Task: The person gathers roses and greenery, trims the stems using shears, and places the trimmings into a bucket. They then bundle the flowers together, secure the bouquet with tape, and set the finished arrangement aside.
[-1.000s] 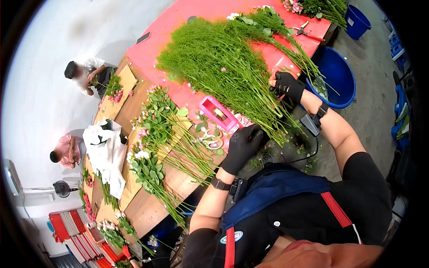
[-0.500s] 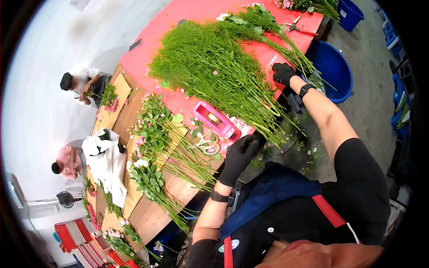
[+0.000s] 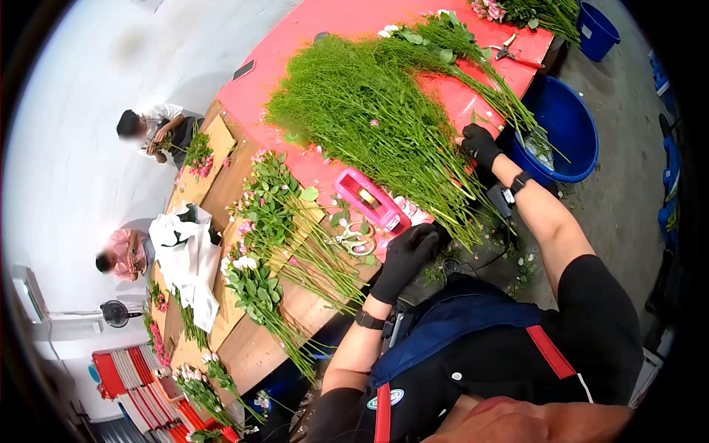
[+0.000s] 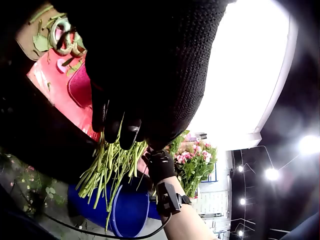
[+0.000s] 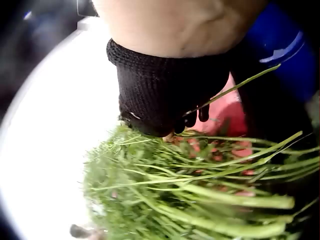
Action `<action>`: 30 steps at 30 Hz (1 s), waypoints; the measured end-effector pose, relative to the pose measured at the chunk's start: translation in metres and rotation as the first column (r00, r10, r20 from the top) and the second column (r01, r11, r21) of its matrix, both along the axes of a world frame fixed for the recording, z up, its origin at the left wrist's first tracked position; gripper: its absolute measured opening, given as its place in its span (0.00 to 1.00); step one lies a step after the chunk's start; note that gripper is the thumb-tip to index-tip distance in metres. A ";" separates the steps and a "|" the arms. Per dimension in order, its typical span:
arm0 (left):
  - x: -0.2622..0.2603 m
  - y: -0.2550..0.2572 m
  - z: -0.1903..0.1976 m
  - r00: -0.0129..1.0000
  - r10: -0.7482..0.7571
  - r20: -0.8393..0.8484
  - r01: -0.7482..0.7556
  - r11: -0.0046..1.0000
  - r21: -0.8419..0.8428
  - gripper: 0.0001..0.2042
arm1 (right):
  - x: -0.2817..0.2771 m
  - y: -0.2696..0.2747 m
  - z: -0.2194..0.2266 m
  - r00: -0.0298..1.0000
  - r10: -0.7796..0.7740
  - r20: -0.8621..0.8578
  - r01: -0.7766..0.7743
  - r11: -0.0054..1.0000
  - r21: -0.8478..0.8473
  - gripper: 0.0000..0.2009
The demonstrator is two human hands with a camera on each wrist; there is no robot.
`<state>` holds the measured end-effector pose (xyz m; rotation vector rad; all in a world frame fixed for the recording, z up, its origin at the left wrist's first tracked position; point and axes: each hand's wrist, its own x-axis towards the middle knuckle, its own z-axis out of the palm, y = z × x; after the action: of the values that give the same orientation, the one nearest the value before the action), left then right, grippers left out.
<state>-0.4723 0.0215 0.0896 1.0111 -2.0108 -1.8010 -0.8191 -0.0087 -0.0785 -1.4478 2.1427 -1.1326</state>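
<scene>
A large spread of feathery green foliage (image 3: 369,111) lies on the red table covering (image 3: 258,88), its cut stems reaching over the near edge. My black-gloved right hand (image 3: 481,146) is beside the stems on the right, fingers curled. In the right wrist view a thin green stem (image 5: 240,86) sticks out from those fingers, above thicker stems. My gloved left hand (image 3: 410,258) is at the table edge near the stem ends, next to a pink tape dispenser (image 3: 371,199). The left wrist view shows its fingertips pointing down with loose fingers, cut stems (image 4: 112,165) behind them.
Scissors (image 3: 356,238) lie left of the dispenser; red-handled pruners (image 3: 513,55) are at the far right. A blue tub (image 3: 569,133) stands on the floor by the table. Bunches of pink and white roses (image 3: 255,273) cover the brown boards. Two people work along the far side.
My right hand first moved up off the stems toward the table's right side, then came back down slightly beside them. The left hand drew back a little from the stem ends. The camera view shifted.
</scene>
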 end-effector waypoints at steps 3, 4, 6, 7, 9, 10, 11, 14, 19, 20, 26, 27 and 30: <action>-0.007 -0.006 0.010 0.998 -0.026 0.058 0.026 1.000 0.002 0.15 | 0.023 0.004 0.064 0.829 -0.006 0.560 0.038 0.998 -0.046 0.11; -0.010 -0.008 0.012 0.997 -0.019 0.078 0.020 1.000 -0.010 0.15 | 0.039 0.014 0.100 0.713 0.048 0.700 0.023 0.996 -0.091 0.07; -0.018 -0.014 0.008 0.999 0.038 0.019 -0.038 0.998 0.040 0.16 | 0.069 0.038 0.168 0.738 0.051 0.673 -0.075 0.997 0.006 0.08; -0.024 -0.019 0.000 0.994 0.094 -0.056 -0.088 0.991 0.106 0.16 | 0.083 0.050 0.182 0.750 0.057 0.659 -0.124 0.991 0.056 0.08; -0.035 -0.030 0.000 0.952 0.247 -0.183 -0.173 0.922 0.345 0.17 | 0.108 0.072 0.163 0.765 0.139 0.628 -0.147 0.988 -0.040 0.11; -0.042 -0.035 0.008 0.912 0.345 -0.223 -0.194 0.839 0.508 0.18 | 0.120 0.084 0.156 0.855 0.198 0.479 -0.177 0.980 -0.088 0.12; -0.048 -0.041 0.013 0.862 0.445 -0.242 -0.192 0.730 0.656 0.18 | 0.131 0.096 0.149 0.917 0.246 0.313 -0.214 0.968 -0.131 0.14; -0.048 -0.065 -0.020 0.844 0.406 -0.351 0.015 0.635 0.773 0.20 | 0.150 0.126 0.137 0.914 0.206 0.349 -0.209 0.977 -0.031 0.13; -0.039 -0.049 -0.017 0.718 0.567 -0.404 0.061 0.526 0.848 0.21 | 0.159 0.154 0.120 0.913 0.269 0.306 -0.314 0.943 0.107 0.14; -0.035 -0.047 -0.017 0.686 0.599 -0.413 0.095 0.489 0.867 0.21 | 0.158 0.152 0.125 0.911 0.343 0.229 -0.378 0.916 0.134 0.14; -0.007 -0.050 -0.042 0.563 0.694 -0.448 0.060 0.507 0.860 0.16 | 0.117 0.066 0.118 0.977 0.211 -0.023 -0.212 0.963 -0.168 0.10; -0.006 -0.050 -0.041 0.578 0.702 -0.416 0.025 0.494 0.869 0.15 | 0.110 0.044 0.111 0.950 0.183 -0.251 -0.234 0.954 -0.190 0.08; -0.006 -0.051 -0.038 0.589 0.736 -0.333 -0.032 0.433 0.901 0.16 | 0.111 0.000 0.097 0.820 0.252 -0.514 -0.139 0.959 0.249 0.09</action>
<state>-0.4779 -0.0292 0.0513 0.6903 -0.2534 -2.3080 -0.7078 -0.0090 0.0187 -2.0122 2.2899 -0.4357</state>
